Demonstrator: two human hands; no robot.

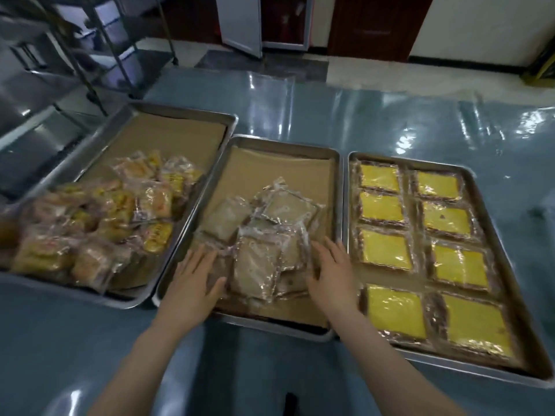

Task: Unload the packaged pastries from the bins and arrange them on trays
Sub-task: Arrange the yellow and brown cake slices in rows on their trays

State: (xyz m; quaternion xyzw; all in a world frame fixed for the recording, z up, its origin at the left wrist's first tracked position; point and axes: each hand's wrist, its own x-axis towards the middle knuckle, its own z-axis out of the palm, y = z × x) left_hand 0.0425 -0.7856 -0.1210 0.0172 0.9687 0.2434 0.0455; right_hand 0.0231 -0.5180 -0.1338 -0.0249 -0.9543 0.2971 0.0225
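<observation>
Three metal trays sit side by side on the table. The middle tray (338, 187), lined with brown paper, holds a loose heap of pale brown packaged pastries (258, 262). My left hand (193, 277) rests flat on the heap's left side, fingers spread. My right hand (332, 271) lies on its right side, fingers apart, touching the packets. The right tray (492, 223) carries yellow-topped packaged pastries (386, 244) laid in two neat columns. The left tray (99, 136) has a jumbled pile of orange-yellow packaged pastries (99, 226).
The table (390, 115) is covered in glossy blue-grey plastic sheeting. A metal rack (99, 52) stands at the far left behind the trays. Beyond the table are a tiled floor and an open door (240, 25).
</observation>
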